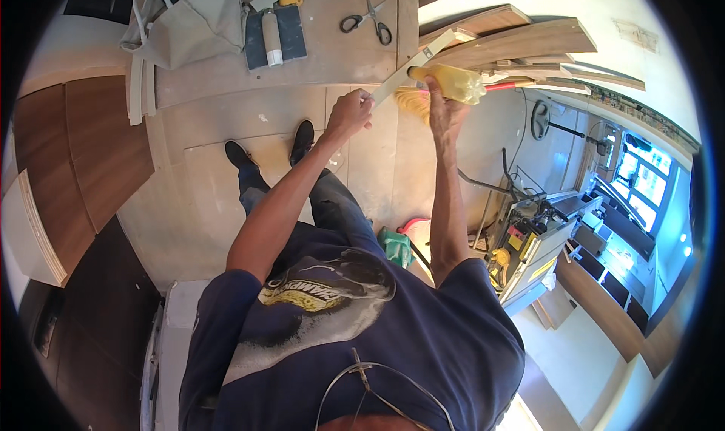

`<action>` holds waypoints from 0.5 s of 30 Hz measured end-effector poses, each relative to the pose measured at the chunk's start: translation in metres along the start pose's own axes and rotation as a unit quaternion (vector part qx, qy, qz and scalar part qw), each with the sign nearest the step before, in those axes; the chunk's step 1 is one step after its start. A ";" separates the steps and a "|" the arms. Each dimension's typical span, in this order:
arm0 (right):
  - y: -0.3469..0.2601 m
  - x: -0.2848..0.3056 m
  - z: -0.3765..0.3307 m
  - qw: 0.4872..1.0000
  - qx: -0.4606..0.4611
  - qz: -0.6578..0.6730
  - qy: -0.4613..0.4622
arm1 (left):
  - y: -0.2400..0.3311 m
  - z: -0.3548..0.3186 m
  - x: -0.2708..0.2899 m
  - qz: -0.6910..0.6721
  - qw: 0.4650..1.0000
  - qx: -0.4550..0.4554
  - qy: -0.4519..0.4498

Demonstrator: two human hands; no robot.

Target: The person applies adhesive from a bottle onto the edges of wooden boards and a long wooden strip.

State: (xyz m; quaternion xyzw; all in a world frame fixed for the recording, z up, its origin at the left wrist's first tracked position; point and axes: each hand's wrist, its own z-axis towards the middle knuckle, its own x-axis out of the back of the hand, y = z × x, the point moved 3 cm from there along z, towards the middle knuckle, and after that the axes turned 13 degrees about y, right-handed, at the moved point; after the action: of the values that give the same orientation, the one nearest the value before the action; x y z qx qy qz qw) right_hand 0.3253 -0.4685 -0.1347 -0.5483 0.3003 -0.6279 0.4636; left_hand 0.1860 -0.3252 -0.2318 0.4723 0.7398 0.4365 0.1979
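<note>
My left hand (351,115) is closed on the near end of a thin pale strip (404,73), which slants up and away to the right. In my right hand (447,114) is a soft plastic bottle (457,84) of yellowish stuff, lying on its side. Its dark nozzle points left, close to the strip; whether it touches I cannot tell. Beyond the strip, on the wooden bench (332,53), lie black-handled scissors (368,21) with the blades apart. A flat dark trowel-like tool (273,38) with a pale round handle is farther left.
A beige cloth bag (192,34) sits at the bench's far left. Wooden boards (521,42) are stacked at the far right. A coil of pale yellow strip (412,103) hangs below my right hand. Tools and a machine (521,238) crowd the right side. Brown panels (83,151) stand left.
</note>
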 end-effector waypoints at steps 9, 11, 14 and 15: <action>0.002 -0.009 0.018 0.997 0.008 -0.080 -0.010 | 0.007 0.003 -0.009 0.012 1.000 0.018 0.005; -0.009 -0.007 0.019 0.997 0.016 -0.076 -0.025 | 0.008 0.005 -0.009 0.015 1.000 0.019 0.015; 0.006 -0.007 -0.005 0.988 0.119 -0.096 -0.029 | 0.007 0.003 -0.011 0.003 0.999 0.026 0.022; 0.002 -0.009 -0.010 0.985 0.139 -0.098 -0.028 | 0.007 0.004 -0.010 -0.001 0.999 0.025 0.022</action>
State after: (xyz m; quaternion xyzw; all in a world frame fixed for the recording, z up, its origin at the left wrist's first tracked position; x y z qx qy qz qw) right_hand 0.3164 -0.4628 -0.1422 -0.5227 0.1419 -0.6905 0.4795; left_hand 0.1971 -0.3314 -0.2291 0.4667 0.7552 0.4278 0.1696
